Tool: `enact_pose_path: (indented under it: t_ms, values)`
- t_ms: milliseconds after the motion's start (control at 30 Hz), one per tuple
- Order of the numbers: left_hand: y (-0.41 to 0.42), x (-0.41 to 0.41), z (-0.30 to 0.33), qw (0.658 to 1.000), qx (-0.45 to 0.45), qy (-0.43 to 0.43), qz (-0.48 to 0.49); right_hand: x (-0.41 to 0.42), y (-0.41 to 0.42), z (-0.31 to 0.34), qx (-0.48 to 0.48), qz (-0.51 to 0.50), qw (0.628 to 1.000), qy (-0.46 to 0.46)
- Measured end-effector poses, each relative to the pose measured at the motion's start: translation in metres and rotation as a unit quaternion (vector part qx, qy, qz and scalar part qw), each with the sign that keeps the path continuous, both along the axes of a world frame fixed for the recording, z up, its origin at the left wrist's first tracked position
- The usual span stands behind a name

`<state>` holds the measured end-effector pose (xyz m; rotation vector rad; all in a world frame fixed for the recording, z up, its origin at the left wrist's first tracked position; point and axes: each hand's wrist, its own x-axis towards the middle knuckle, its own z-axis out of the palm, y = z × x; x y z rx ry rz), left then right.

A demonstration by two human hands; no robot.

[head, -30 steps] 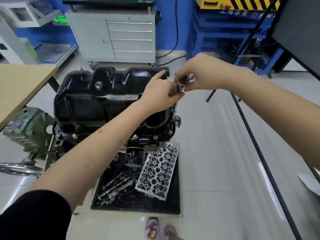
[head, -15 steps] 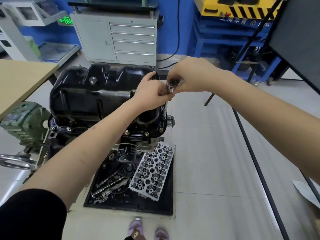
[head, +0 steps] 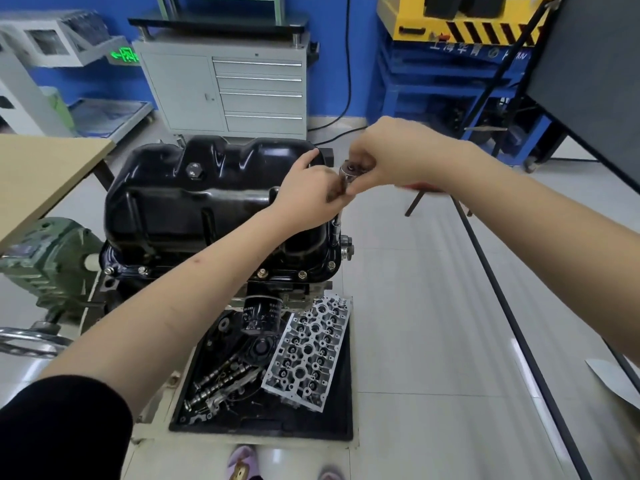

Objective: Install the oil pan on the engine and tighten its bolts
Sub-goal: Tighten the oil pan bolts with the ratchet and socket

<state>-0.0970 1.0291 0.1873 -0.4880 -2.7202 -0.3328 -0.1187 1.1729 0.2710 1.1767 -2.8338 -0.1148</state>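
A big black oil pan (head: 207, 202) sits on top of the engine (head: 277, 289), a bit left of the middle of the view. Small bolts (head: 302, 274) show along its near edge.

Both hands meet at the pan's right side, at about 1 o'clock from the middle. The left hand (head: 308, 199) reaches across the pan, and its fingers are curled around the top of a thin metal tool (head: 349, 169). The right hand (head: 391, 157) comes in from 3 o'clock and pinches the shiny round head of the same tool. The tool's thin shaft (head: 335, 226) points down to the pan's right edge.

Below the engine, at 6 o'clock, a black tray (head: 311, 431) lies on the floor. A silver cylinder head (head: 308, 351) lies tilted in it, next to some dark shafts (head: 221, 379). A black oil filter (head: 259, 315) hangs under the engine.

A gray drawer cabinet (head: 225, 88) stands at 12 o'clock. A tan table (head: 41, 171) is at 9 o'clock.
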Motion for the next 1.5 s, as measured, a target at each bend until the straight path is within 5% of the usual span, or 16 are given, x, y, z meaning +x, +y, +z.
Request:
enact_pose_path:
  t_ms: [300,467,633,1033,1233,1500]
  values:
    - [-0.006,-0.006,-0.007,0.999,-0.028,0.020,-0.030,0.004,0.001,0.001,-0.033,0.044,0.996,-0.071]
    - [-0.003,-0.006,-0.006,0.999,-0.033,0.023,-0.017,-0.003,-0.006,-0.004,0.047,-0.016,0.998,0.045]
    - [-0.005,-0.006,-0.006,0.999,-0.032,0.017,-0.019,0.000,0.002,-0.009,-0.019,0.014,1.000,0.006]
    - [0.002,-0.002,-0.004,0.999,-0.018,0.026,0.000,0.000,-0.003,-0.008,0.011,-0.015,0.999,0.031]
    - [-0.003,-0.002,-0.004,1.000,-0.025,0.010,-0.012,0.002,0.001,-0.001,0.009,0.064,0.998,0.014]
    - [0.003,-0.001,-0.003,1.000,-0.004,0.027,-0.005,0.004,-0.002,-0.010,0.009,-0.038,0.999,0.034]
